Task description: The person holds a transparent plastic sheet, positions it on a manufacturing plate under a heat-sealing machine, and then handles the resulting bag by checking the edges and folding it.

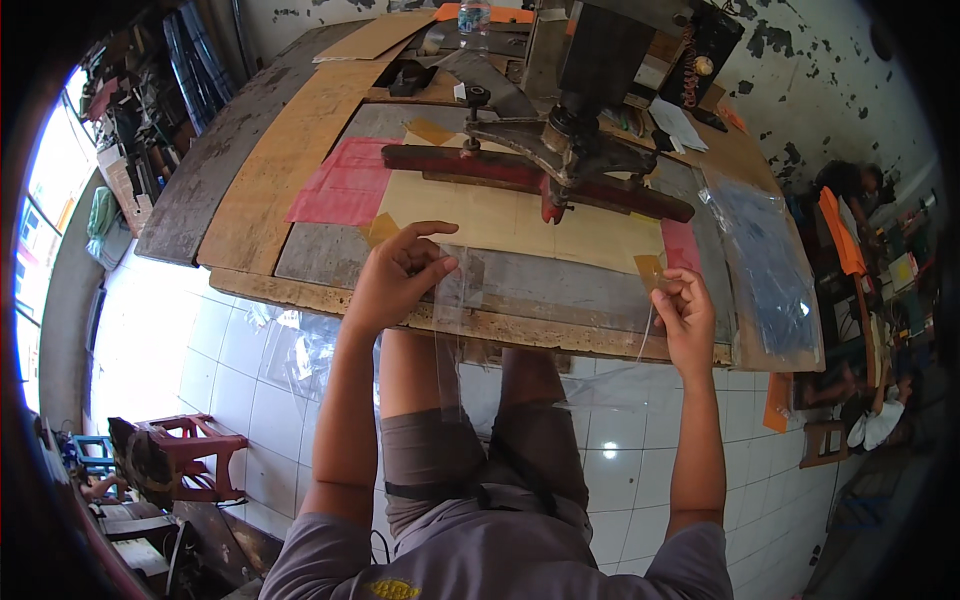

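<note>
A clear plastic sheet [448,310] hangs between my hands at the table's front edge, and its lower part drops in front of my legs. My left hand [400,270] is closed on its left side, thumb against the curled fingers and the index finger reaching out to the right. On the other side my right hand [686,308] pinches the sheet's right edge between thumb and fingers, beside a tan tape piece [648,268]. Beyond both hands lies a cream sheet [500,225] over pink material [345,180]. A dark red press bar [620,192] spans above it.
The press head [600,60] rises at the back. Clear plastic sheets [765,265] are stacked at the table's right; more plastic [305,350] hangs below its left front. A bottle [474,25] stands at the far edge. Red stool [195,455] at lower left; other people [880,420] sit at right.
</note>
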{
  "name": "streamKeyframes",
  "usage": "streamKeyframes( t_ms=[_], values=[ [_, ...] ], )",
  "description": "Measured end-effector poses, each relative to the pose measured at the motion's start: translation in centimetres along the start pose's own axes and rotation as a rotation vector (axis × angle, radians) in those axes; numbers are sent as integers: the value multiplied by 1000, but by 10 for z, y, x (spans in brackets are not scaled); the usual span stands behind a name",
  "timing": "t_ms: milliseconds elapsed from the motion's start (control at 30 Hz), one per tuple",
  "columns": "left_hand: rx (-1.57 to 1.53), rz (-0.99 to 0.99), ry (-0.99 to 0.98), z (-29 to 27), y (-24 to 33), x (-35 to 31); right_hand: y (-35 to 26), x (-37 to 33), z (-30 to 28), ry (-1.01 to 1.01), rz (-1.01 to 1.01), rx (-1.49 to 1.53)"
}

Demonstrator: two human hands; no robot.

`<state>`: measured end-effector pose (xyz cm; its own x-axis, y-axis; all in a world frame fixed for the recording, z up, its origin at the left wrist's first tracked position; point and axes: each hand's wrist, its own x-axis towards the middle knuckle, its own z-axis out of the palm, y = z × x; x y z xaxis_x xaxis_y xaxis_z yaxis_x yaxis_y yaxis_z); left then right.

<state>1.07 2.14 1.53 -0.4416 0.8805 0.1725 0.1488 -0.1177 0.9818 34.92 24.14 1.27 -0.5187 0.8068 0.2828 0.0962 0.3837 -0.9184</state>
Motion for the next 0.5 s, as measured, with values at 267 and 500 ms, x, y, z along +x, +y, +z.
streamKeyframes(
  t_ms=[267, 500],
  values=[
    [303, 53, 95, -3, 3, 8, -9, 15, 6, -73, -121, -382],
    [672, 102, -109, -10, 24, 72, -11, 58, 9, -175, -95, -580]
  ],
)
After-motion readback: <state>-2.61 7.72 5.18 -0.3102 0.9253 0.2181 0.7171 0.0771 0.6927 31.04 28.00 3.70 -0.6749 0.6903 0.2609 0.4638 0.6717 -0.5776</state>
